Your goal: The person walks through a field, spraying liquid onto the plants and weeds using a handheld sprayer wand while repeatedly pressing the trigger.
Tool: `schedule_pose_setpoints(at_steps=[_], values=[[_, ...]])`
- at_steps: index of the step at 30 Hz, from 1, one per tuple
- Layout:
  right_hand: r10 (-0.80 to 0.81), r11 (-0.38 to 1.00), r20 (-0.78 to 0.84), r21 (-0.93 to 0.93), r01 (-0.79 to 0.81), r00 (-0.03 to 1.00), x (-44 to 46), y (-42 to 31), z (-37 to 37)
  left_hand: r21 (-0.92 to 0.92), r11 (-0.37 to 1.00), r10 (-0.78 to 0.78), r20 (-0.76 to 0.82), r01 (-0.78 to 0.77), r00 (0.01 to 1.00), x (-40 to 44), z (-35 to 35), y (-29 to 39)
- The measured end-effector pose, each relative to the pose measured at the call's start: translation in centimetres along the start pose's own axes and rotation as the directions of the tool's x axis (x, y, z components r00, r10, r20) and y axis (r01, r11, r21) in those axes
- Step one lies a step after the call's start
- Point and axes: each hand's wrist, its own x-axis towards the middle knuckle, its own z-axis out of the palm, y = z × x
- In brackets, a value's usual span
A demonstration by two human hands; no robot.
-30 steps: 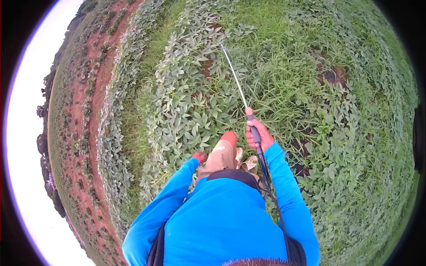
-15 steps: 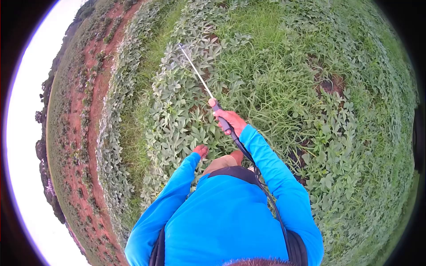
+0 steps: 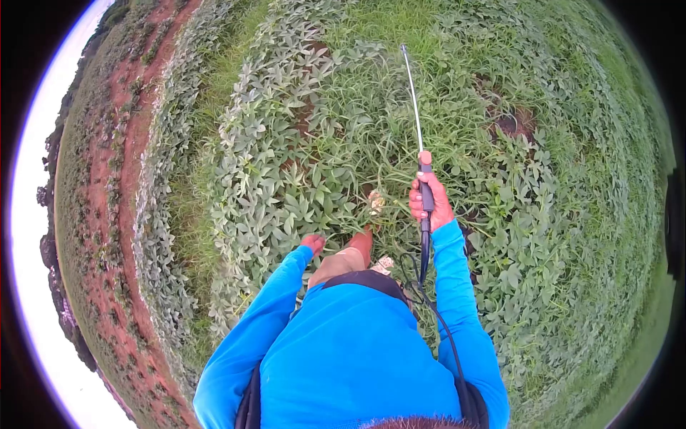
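My right hand (image 3: 433,200) is wrapped round the dark grip of a sprayer wand (image 3: 414,100). The thin metal lance points ahead over the grass, its tip at the top of the view. From the grip's lower end a black hose (image 3: 446,329) runs back along my right sleeve. Down by my thigh, over the leafy crop plants (image 3: 264,171), is my left hand (image 3: 314,244). It looks small and foreshortened, so its fingers cannot be made out, and nothing shows in it.
Tall grass (image 3: 379,107) grows among the broad-leaved plants. My foot (image 3: 363,242) stands in the greenery, near a pale patterned object (image 3: 376,202). Red soil rows (image 3: 118,157) lie on the left, with trees beyond. A dark bare patch (image 3: 516,123) shows ahead on the right.
The wand has swung to the right, from over the crop row to over the grass, and my right hand moved right with it. My left hand stays low by my side.
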Motion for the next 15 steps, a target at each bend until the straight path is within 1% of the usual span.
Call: schedule_pose_setpoints(at_steps=[2, 3, 4, 5, 8, 10, 12, 13, 15], values=[[-0.035, 0.996, -0.014, 0.077, 0.036, 0.999, -1.3, -0.9, -1.5, 0.043, 0.995, -0.089, 0.021, 0.088, 0.996, -0.8, 0.5, -2.3], [-0.046, 0.994, -0.012, 0.100, 0.047, 0.999, -1.9, -1.5, -2.3, 0.045, 0.996, -0.082, 0.032, 0.080, 0.996, -1.1, 0.9, -3.2], [-0.034, 0.988, 0.027, 0.149, 0.030, 0.999, -2.3, -2.2, -3.2, 0.033, 0.991, -0.129, 0.055, 0.127, 0.990, -1.3, 1.2, -3.8], [-0.073, 0.983, 0.024, 0.169, 0.068, 0.997, -2.8, -2.8, -4.2, 0.025, 0.985, -0.175, 0.079, 0.173, 0.982, -1.2, 1.6, -4.1], [-0.166, 0.968, 0.009, 0.193, 0.161, 0.986, -4.8, -5.2, -6.0, 0.074, 0.981, -0.182, 0.073, 0.177, 0.981, -1.7, 2.0, -2.6], [-0.230, 0.928, 0.040, 0.309, 0.207, 0.972, -5.4, -7.0, -7.7, 0.062, 0.986, -0.161, 0.080, 0.157, 0.984, -0.6, 1.9, -2.0], [-0.286, 0.903, 0.019, 0.341, 0.262, 0.958, -6.2, -9.1, -8.9, 0.095, 0.994, -0.068, 0.086, 0.059, 0.994, 1.2, 1.8, -1.3], [-0.317, 0.892, 0.022, 0.346, 0.290, 0.948, -6.6, -10.3, -9.6, 0.092, 0.994, -0.066, 0.088, 0.058, 0.994, 1.4, 1.6, -0.2], [-0.379, 0.870, 0.006, 0.342, 0.354, 0.925, -7.1, -12.6, -10.9, -0.100, 0.995, -0.010, 0.072, 0.017, 0.997, 2.0, 1.1, 2.2]])
